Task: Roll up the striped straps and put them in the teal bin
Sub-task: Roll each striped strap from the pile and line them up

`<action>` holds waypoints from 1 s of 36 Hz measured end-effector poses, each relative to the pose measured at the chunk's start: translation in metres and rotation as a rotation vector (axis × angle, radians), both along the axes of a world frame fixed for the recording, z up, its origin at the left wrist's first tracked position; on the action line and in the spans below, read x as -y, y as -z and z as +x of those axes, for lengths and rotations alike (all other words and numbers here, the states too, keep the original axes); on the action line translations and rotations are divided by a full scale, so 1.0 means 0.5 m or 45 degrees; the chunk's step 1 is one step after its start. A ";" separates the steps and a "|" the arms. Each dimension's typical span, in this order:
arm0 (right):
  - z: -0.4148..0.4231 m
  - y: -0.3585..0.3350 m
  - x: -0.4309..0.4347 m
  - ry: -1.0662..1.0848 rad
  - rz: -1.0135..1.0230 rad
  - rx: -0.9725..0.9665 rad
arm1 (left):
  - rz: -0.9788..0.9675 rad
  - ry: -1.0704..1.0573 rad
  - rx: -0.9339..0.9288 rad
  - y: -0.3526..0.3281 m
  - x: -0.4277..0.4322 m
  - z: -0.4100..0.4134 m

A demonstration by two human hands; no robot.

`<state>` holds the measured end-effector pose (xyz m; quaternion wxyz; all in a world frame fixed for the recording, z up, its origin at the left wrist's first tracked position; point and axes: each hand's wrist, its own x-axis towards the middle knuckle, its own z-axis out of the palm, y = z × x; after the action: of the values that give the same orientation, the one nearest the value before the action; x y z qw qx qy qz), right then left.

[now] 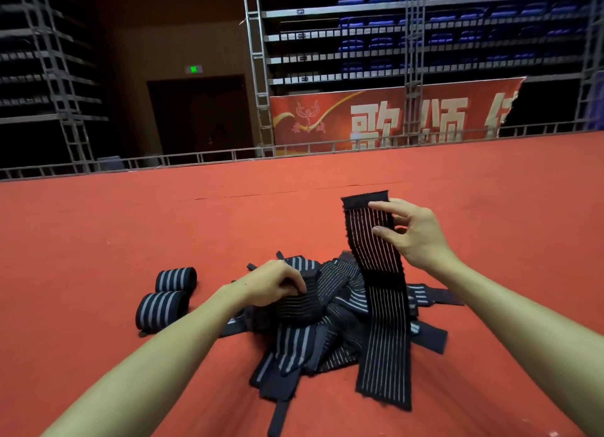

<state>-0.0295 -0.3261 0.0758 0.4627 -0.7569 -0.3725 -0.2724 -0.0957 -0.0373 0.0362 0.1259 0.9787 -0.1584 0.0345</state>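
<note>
My right fingers (pixel 380 231) pinch a striped strap (pixel 382 279) just below its plain black top end, thumb on the near face and forefinger hooked over the edge, the other fingers loosely spread behind it. So my right hand (pixel 416 237) holds that end up off the floor. From there the strap's long axis runs down and back towards me: it slopes over the right side of the pile of straps (pixel 327 309), and its free end lies flat on the red carpet (pixel 130 227), close to my body. My left hand (pixel 274 283) sits lower and to the left, on top of the pile, with its fingers curled onto a bunched strap; I cannot tell whether they grip it or only press on it. Judging from this, rolling has to start at one end, and the raised end in my right hand is the nearer one for both hands; the left would have to cross a short way right and upward to meet it. Two rolled straps (pixel 163 309) lie side by side on the carpet just left of the pile. The teal bin is not in view.
</note>
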 end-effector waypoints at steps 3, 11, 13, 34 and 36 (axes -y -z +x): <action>0.000 -0.006 0.004 -0.006 0.017 -0.001 | -0.036 -0.024 -0.063 -0.020 0.006 -0.010; -0.012 -0.029 0.000 -0.022 0.078 -0.003 | -0.157 -0.099 -0.125 -0.052 -0.005 -0.038; -0.019 -0.037 -0.005 -0.024 0.093 0.007 | -0.327 -0.112 -0.010 -0.061 -0.007 -0.043; -0.054 -0.196 -0.062 -0.121 0.365 -0.045 | -1.265 0.061 0.370 -0.291 0.061 -0.130; -0.057 -0.212 -0.065 -0.156 0.396 -0.085 | -1.353 0.076 0.408 -0.311 0.070 -0.133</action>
<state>-0.0579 -0.2934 0.1818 0.6021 -0.6607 -0.3558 -0.2725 -0.1620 -0.0723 0.1918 0.5774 0.7582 -0.1640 0.2546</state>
